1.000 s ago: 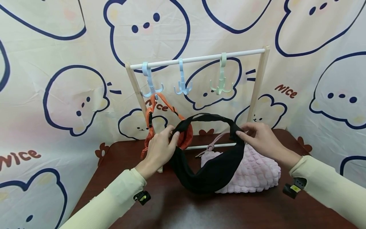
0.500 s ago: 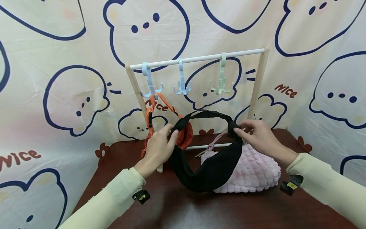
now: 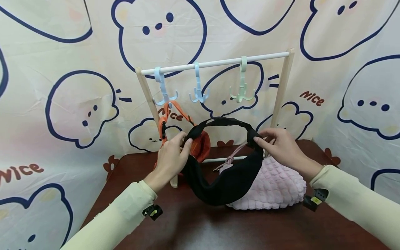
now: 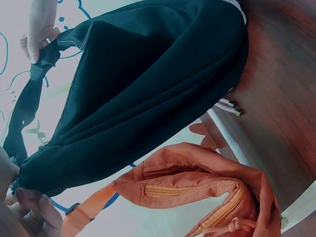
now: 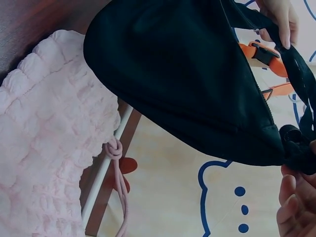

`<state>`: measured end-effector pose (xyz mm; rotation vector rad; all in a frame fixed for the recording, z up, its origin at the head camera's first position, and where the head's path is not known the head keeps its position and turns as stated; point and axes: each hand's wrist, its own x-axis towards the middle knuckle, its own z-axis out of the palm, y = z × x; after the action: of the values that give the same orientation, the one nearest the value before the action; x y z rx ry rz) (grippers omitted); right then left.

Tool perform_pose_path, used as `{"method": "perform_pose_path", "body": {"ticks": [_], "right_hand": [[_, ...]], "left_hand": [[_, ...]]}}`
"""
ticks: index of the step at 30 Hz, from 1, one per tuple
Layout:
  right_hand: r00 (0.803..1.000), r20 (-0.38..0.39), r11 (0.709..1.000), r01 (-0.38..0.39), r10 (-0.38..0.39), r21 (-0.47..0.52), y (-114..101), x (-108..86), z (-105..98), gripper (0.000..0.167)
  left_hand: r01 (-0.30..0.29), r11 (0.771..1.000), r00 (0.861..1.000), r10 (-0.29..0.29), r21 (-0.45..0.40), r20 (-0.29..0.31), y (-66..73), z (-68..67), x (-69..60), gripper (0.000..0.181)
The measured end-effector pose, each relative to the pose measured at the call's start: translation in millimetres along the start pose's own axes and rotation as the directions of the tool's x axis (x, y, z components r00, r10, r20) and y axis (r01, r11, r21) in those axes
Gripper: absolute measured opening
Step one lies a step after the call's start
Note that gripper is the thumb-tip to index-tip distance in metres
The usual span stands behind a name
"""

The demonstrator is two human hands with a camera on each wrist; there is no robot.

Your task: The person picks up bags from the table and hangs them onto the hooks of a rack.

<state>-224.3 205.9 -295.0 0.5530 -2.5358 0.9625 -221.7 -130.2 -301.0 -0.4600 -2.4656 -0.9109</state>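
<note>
Between my two hands hangs a black shoulder bag, its strap arched above and its body sagging below. My left hand pinches the left end, where strap and body meet. At the opposite end my right hand pinches the strap joint between thumb and fingers. A zip edge runs along the black bag in the right wrist view. Behind my left hand an orange bag hangs by its strap from the left blue hook. A pink quilted bag lies on the table, partly hidden by the black one.
A small rack with a white rail and wooden posts stands at the table's back. A second blue hook and a green hook hang from the rail. The brown table meets a patterned cloth backdrop.
Both hands have shifted slightly left and up, carrying the black bag with them. The orange and pink bags have stayed in place.
</note>
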Motion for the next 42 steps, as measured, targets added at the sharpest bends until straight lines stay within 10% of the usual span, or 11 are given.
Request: {"method": "perform_pose_path", "body": {"ticks": [42], "right_hand": [[0.989,-0.145,0.996,0.05,-0.039,0.079,-25,30.7,3,0.023]], "left_hand": [[-0.018,0.999,0.994,0.014,-0.041,-0.107,11.3,-25.5,20.8,0.02]]}}
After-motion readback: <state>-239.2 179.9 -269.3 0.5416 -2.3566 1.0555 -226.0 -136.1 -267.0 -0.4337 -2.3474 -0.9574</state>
